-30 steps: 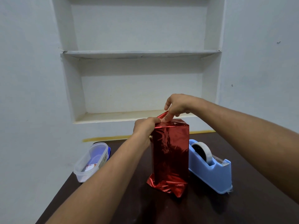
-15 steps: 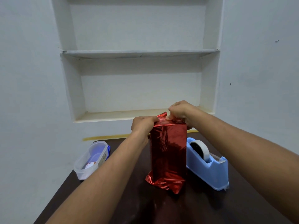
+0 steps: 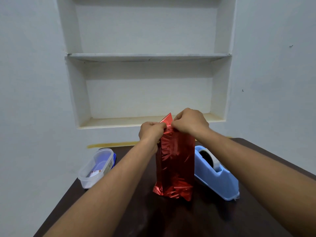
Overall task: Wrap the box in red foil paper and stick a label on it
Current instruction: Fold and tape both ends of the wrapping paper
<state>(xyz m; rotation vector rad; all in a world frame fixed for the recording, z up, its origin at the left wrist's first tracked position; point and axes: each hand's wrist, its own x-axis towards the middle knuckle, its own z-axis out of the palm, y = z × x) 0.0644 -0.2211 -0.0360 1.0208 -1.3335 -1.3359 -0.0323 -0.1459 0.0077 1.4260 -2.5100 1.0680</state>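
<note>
Glossy crinkled red foil (image 3: 176,161).

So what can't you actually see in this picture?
- Box: hidden under the red foil, head view.
- Fingertips of the left hand and right hand: curled into the foil's top.
- Tub contents: too blurred to tell.
- Tape dispenser: partly behind the foil.

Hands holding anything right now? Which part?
Both. The left hand and right hand pinch the loose red foil flap at the top of the upright wrapped box, side by side.
</note>
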